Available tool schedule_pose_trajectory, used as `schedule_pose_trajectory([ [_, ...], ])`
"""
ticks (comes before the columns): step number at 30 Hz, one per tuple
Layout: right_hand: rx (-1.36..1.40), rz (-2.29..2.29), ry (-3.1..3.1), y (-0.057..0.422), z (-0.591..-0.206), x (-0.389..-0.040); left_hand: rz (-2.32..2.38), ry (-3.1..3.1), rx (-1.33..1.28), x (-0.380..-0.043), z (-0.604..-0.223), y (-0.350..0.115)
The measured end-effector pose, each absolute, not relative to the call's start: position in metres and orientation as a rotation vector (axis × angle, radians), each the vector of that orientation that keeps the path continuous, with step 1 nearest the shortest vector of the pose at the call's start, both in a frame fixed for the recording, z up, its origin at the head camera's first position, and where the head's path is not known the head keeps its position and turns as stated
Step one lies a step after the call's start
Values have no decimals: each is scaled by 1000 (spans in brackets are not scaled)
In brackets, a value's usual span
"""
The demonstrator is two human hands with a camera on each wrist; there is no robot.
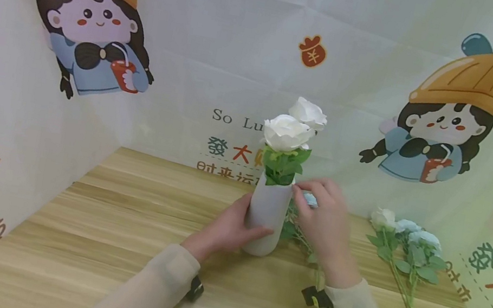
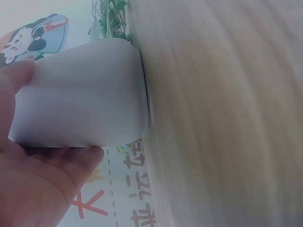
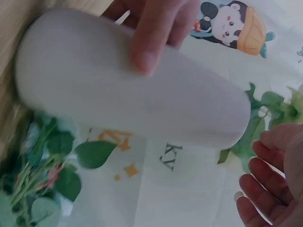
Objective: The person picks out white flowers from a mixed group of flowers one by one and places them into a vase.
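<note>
A tall pale vase (image 1: 267, 215) stands upright on the wooden table, holding two white roses (image 1: 287, 134) with green leaves (image 1: 282, 167) at its mouth. My left hand (image 1: 227, 228) grips the vase's lower body from the left, thumb across the front; the left wrist view shows its fingers round the vase (image 2: 85, 94). At the right of the rim is my right hand (image 1: 326, 220), thumb and forefinger tips close together beside the leaves. In the right wrist view, the right hand's fingers (image 3: 272, 182) are loosely bent, overlapping the leaves (image 3: 258, 127); no stem shows between them.
Behind the vase and right forearm lie more flowers with a light blue bloom (image 1: 310, 200). Farther right on the table (image 1: 112, 240) lie a white rose (image 1: 383, 218) and blue roses (image 1: 425, 240), stems towards me. A printed cloth (image 1: 229, 24) encloses the back and sides.
</note>
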State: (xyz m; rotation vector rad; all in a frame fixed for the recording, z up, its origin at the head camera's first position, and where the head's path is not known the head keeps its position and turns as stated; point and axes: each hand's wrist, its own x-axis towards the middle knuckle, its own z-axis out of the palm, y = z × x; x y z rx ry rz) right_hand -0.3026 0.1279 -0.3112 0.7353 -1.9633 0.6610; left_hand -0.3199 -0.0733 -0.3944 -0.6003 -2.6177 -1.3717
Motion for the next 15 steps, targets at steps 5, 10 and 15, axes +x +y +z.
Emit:
schedule_pose_trajectory([
  [5,692,612,-1948,151,-320,-308,-1375,-2639,-588,-320,-394,-73],
  [10,653,550,-1924,178,-329,-320,-1387,-2644,-576,-320,-394,-73],
  [15,554,463,-2016,206,-340,-329,-1392,-2650,-558,-319,-395,-73],
])
